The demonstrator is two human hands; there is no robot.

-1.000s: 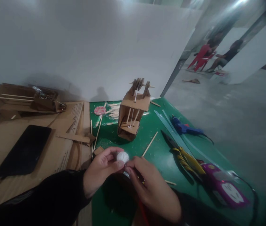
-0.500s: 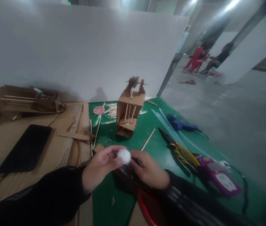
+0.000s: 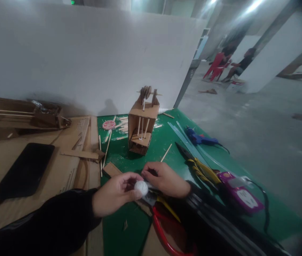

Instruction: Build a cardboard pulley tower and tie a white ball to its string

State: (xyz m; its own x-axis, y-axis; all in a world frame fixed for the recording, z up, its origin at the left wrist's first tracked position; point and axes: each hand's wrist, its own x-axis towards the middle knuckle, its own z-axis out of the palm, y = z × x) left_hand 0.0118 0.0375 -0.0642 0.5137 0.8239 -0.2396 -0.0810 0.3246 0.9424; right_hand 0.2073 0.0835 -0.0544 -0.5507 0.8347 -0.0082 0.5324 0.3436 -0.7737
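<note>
My left hand [image 3: 117,193] is closed around a small white ball of string [image 3: 141,188], held between thumb and fingers. Just to its right, my right hand [image 3: 165,177] has its thumb and forefinger pinched together; whatever is between them is too small to make out. Beneath both hands lie red-handled scissors [image 3: 159,227], partly covered by the right sleeve, with a yellow-handled tool [image 3: 169,209] beside them. Beyond the hands stands an upright cardboard box model [image 3: 143,124], with sticks inside and round cardboard discs on a stick axle at its top.
Long-nose pliers [image 3: 202,170], clear glue sticks [image 3: 184,138], a blue glue gun [image 3: 200,138] and a purple device [image 3: 243,195] lie on the right. At left are a black tablet-like slab [image 3: 24,170] and another cardboard model [image 3: 28,113]. A white panel [image 3: 92,57] rises behind.
My right hand has lifted slightly away from the ball, its fingers now pinched. The ball has dropped a little lower, and more of the scissors shows. The view has shifted slightly right.
</note>
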